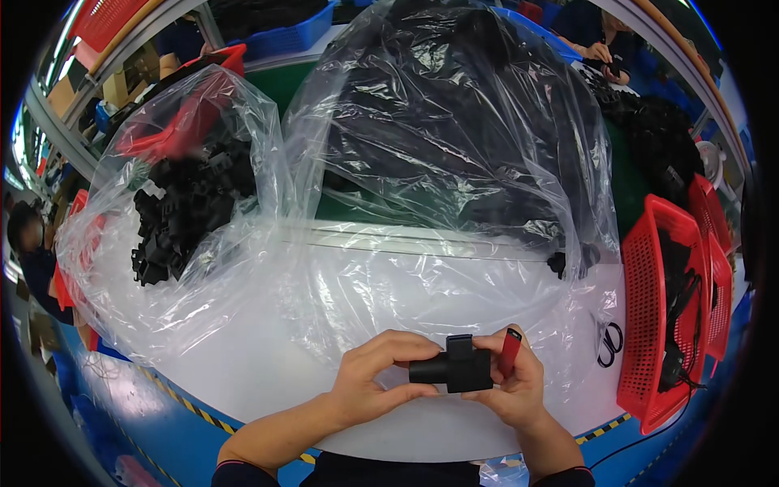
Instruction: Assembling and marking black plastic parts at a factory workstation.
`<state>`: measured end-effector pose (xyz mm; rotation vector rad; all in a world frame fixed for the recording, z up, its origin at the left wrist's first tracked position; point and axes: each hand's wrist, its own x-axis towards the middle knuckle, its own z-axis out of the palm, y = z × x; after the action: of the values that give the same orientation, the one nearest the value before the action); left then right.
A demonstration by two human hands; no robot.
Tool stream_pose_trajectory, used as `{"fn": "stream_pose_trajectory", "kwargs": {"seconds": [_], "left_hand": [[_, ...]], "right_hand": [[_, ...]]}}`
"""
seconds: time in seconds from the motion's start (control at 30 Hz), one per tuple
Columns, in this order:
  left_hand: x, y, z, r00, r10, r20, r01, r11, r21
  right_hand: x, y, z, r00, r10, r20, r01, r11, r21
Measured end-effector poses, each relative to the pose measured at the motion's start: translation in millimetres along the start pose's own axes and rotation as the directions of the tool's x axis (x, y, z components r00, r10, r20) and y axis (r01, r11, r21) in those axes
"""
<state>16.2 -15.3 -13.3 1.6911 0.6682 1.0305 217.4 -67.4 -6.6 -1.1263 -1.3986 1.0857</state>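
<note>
Above the near edge of the white table I hold a black plastic part (466, 373) between both hands. It has a round barrel on its left and a square tab on top. My left hand (377, 375) pinches the barrel end between thumb and fingers. The block end sits in my right hand (511, 383), which also keeps a slim red tool (510, 352) with a dark tip tucked among its fingers. What kind of tool it is, I cannot make out. Left of my hands, a clear plastic bag (235, 304) lies open around a heap of black plastic parts (191, 203).
A large clear bag (454, 138) of dark items lies across the table's far side. Black-handled scissors (609, 344) rest at the right, beside a red basket (645, 316) holding black parts and cables. Another person's hand (599, 53) is at the far right.
</note>
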Motion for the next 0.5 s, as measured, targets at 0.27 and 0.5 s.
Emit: {"fn": "stream_pose_trajectory", "kwargs": {"seconds": [0.27, 0.5], "left_hand": [[-1.3, -4.2, -6.6, 0.997, 0.082, -0.008, -0.081, 0.995, 0.058], [-0.1, -4.5, -5.3, 0.997, 0.066, -0.027, -0.064, 0.997, 0.051]], "right_hand": [[0.7, 2.0, 7.9, 0.998, 0.052, 0.024, -0.054, 0.996, 0.072], [0.4, 6.1, 10.0, 0.993, 0.115, 0.026, -0.118, 0.984, 0.135]]}}
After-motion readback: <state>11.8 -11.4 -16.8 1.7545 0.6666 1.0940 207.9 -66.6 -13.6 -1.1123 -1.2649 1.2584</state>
